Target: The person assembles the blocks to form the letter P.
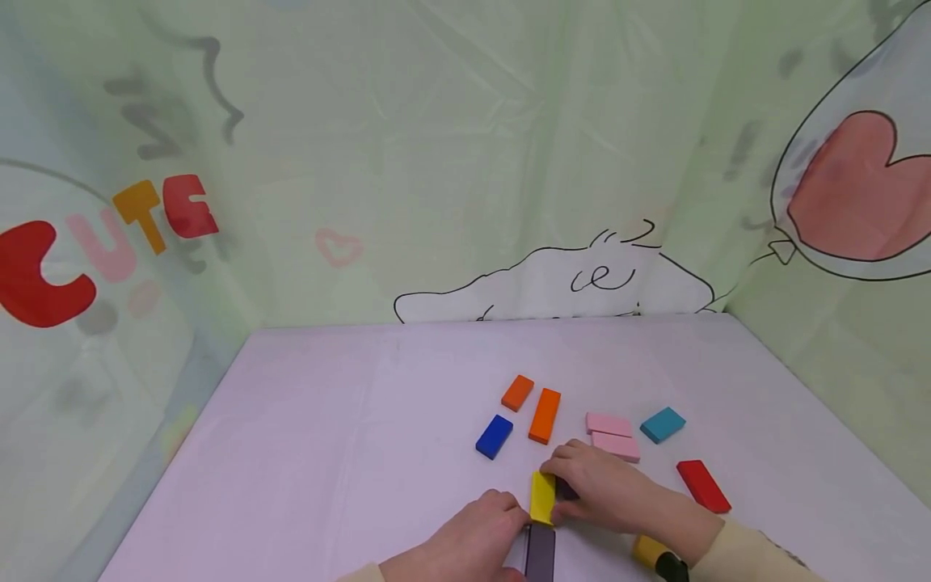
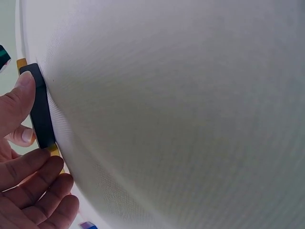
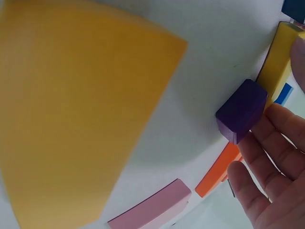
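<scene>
In the head view, a yellow block (image 1: 541, 497) lies end to end with a dark grey block (image 1: 540, 554) at the table's near side. My right hand (image 1: 607, 489) pinches the yellow block, fingers at its far end and thumb at its near end. Beside it, partly covered by that hand, is a purple block (image 3: 242, 109), clearer in the right wrist view. My left hand (image 1: 476, 533) holds the dark grey block. The left wrist view shows its thumb on one end of that block (image 2: 42, 109) and a forefinger at the other.
Beyond the hands lie two orange blocks (image 1: 544, 416), a blue block (image 1: 494, 436) and two pink blocks (image 1: 615, 446). To the right are a teal block (image 1: 663, 424) and a red block (image 1: 703, 486). Another yellow block (image 1: 646, 551) sits below my right wrist. Printed cloth walls (image 1: 465, 162) surround the table.
</scene>
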`<state>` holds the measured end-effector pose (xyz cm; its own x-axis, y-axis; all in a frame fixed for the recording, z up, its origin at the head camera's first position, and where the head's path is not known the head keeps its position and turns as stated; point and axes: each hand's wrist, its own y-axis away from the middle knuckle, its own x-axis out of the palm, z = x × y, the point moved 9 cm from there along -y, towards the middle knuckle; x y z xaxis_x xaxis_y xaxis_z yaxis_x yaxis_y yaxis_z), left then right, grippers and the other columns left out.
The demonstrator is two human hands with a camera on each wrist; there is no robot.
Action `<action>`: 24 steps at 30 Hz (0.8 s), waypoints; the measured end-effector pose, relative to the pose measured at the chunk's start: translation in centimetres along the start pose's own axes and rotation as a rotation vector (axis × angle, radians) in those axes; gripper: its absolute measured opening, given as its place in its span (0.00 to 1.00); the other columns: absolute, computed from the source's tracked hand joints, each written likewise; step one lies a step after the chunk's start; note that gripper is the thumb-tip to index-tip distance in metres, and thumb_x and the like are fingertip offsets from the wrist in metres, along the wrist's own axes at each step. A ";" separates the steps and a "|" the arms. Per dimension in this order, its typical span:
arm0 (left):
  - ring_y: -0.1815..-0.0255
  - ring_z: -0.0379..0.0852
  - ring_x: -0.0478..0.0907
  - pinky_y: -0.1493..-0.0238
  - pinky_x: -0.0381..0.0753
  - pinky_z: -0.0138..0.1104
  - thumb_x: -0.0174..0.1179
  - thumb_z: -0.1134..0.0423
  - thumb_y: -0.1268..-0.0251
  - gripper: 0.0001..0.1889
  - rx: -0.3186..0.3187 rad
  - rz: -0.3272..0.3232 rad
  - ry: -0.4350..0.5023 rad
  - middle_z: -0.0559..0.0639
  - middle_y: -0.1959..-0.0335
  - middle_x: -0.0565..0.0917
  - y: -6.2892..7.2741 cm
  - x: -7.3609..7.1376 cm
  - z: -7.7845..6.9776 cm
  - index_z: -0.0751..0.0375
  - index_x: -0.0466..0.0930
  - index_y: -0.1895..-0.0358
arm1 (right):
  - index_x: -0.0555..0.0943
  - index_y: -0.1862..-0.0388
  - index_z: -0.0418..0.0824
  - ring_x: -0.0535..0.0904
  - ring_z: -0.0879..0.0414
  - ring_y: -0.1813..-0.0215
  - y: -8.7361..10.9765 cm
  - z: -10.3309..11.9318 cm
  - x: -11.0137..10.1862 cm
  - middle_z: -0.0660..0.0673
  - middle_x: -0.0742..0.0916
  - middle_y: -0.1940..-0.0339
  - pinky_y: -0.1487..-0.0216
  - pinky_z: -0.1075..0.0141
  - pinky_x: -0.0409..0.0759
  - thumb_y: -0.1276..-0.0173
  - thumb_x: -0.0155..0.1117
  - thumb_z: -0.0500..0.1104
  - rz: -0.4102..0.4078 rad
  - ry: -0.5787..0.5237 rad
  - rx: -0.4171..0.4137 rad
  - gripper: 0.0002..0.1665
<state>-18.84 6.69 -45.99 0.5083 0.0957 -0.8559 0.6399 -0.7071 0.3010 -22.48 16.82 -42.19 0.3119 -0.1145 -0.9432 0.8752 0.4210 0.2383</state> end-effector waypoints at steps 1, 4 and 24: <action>0.58 0.32 0.71 0.48 0.81 0.26 0.75 0.47 0.42 0.28 0.002 -0.001 -0.002 0.38 0.53 0.81 0.0 0.0 0.0 0.50 0.81 0.39 | 0.86 0.43 0.45 0.81 0.54 0.49 0.1 0.1 0.0 0.49 0.88 0.53 0.43 0.56 0.86 0.46 0.82 0.54 -0.002 -0.001 -0.015 0.32; 0.58 0.32 0.71 0.47 0.81 0.25 0.75 0.48 0.42 0.28 -0.006 0.004 0.004 0.38 0.53 0.82 0.0 -0.1 -0.1 0.50 0.81 0.39 | 0.85 0.41 0.48 0.81 0.55 0.50 0.2 0.5 0.0 0.51 0.88 0.53 0.45 0.58 0.87 0.45 0.81 0.54 -0.001 0.003 -0.064 0.32; 0.60 0.31 0.71 0.52 0.80 0.25 0.76 0.49 0.43 0.26 -0.013 -0.017 0.015 0.39 0.56 0.83 0.2 -0.8 -0.6 0.52 0.84 0.42 | 0.88 0.45 0.49 0.80 0.58 0.53 -0.1 0.5 0.1 0.55 0.89 0.57 0.48 0.63 0.86 0.44 0.80 0.50 0.030 -0.006 -0.094 0.27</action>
<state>-18.76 6.84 -45.01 0.5059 0.1177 -0.8545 0.6556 -0.6962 0.2923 -22.31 16.31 -42.21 0.3398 -0.1064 -0.9344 0.8272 0.5065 0.2432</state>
